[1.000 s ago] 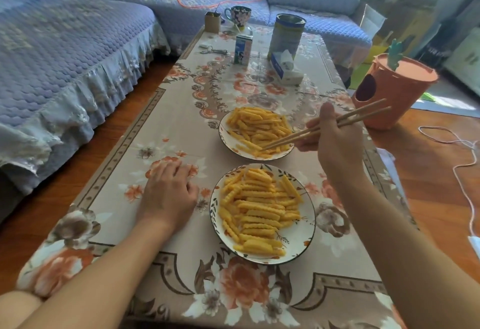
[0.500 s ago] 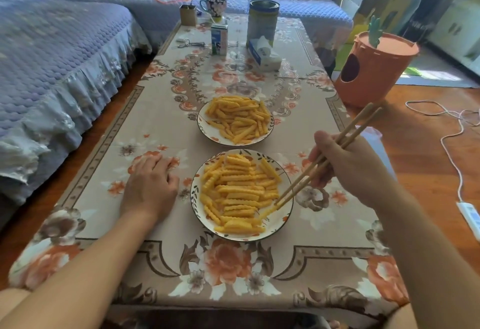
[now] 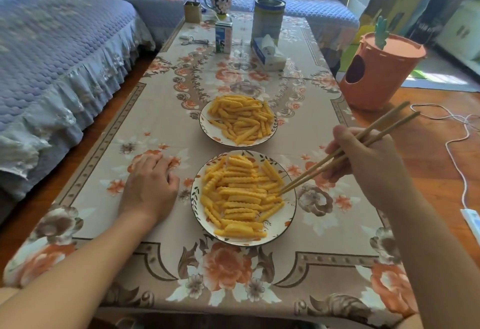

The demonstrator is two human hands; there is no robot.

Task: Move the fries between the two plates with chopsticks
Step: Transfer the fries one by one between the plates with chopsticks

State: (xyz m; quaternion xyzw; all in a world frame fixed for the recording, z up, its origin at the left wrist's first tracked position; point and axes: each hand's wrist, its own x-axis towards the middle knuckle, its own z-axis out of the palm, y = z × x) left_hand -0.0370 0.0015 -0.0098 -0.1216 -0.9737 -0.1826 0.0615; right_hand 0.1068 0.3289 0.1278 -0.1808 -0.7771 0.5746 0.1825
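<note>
While the right hand (image 3: 374, 165) pinches the chopsticks (image 3: 345, 152), tips slightly apart at the near plate (image 3: 283, 227)'s right side, the left hand (image 3: 149, 186) lies flat beside it. Crinkle fries (image 3: 239, 193) look light, stiff, brittle; grip mid-length.

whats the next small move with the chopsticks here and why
Probably close the chopsticks on one fry and lift it: their tips sit at the right edge of the near plate's fries, and nothing is pinched between them yet.
</note>
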